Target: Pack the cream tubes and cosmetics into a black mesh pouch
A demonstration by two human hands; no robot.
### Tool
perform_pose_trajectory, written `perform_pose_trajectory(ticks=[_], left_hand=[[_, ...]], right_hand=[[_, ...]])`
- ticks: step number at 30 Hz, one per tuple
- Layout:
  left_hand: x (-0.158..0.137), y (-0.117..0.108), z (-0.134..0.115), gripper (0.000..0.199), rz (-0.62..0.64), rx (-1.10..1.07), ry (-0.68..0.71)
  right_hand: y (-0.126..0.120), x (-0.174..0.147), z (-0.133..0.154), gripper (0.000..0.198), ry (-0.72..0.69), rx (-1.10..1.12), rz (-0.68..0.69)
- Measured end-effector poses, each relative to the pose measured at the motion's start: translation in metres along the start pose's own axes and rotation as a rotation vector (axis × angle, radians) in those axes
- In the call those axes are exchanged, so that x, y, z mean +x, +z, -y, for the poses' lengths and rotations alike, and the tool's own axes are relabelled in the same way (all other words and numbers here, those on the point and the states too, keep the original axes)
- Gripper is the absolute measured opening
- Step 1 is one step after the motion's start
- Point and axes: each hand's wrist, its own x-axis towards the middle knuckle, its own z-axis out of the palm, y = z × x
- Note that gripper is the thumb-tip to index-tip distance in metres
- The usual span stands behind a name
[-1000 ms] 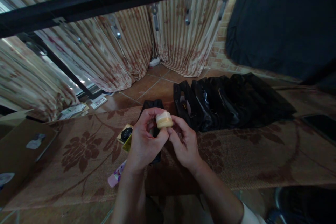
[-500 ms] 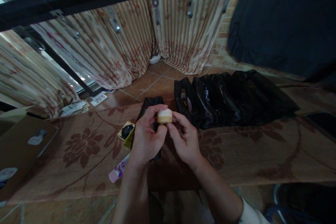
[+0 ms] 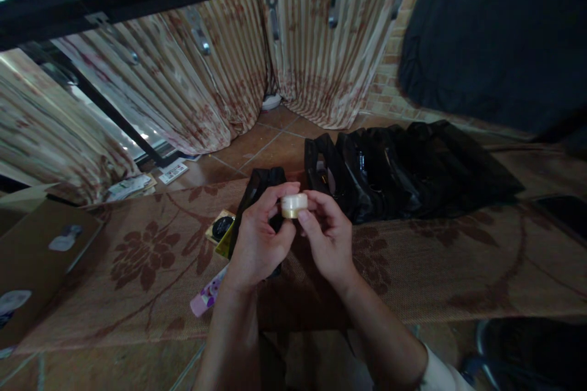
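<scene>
A small round jar [image 3: 293, 206], whitish on top and yellowish below, is held up between both hands over the bench. My left hand [image 3: 263, 238] grips it from the left, fingers bent round it. From the right, my right hand [image 3: 328, 235] pinches the same jar between thumb and fingers. Behind my left hand stands a black bag [image 3: 261, 180], partly hidden. Left of that hand lie a round black compact [image 3: 222, 228] on a yellowish packet and a yellow-green packet [image 3: 224, 248]. A pink and purple tube [image 3: 207, 294] lies by my left forearm, partly covered by it.
Several black bags [image 3: 367, 177] stand in a row on the patterned bench cover [image 3: 147, 256], right of centre. A cardboard box [image 3: 46, 256] is at the left edge. Striped curtains [image 3: 229, 73] hang behind. A dark flat object [image 3: 562, 214] lies far right.
The jar has shifted slightly right and turned a little in my fingers. Both hands have moved slightly, and my right thumb now presses on the jar's side.
</scene>
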Motion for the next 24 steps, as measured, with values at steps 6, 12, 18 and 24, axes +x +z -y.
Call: perform_pose_trajectory(ticks=[6,12,18,24], left_hand=[[-0.0003,-0.0010,0.0021,0.042,-0.018,-0.017,0.018],[-0.0001,-0.0022,0.0012,0.042,-0.016,0.019,0.016],[-0.0007,-0.0023,-0.0009,0.042,-0.010,0.028,0.000],[-0.0006,-0.0032,-0.0016,0.039,0.016,0.059,0.008]], right_hand=[[-0.0006,-0.0002,0.0046,0.033,-0.063,-0.064,-0.014],[-0.0002,-0.0002,0.0072,0.033,-0.063,-0.075,-0.035],[0.0005,-0.0005,0.0066,0.035,-0.040,-0.061,-0.036],[0.0005,-0.0003,0.0057,0.042,-0.006,-0.041,-0.021]])
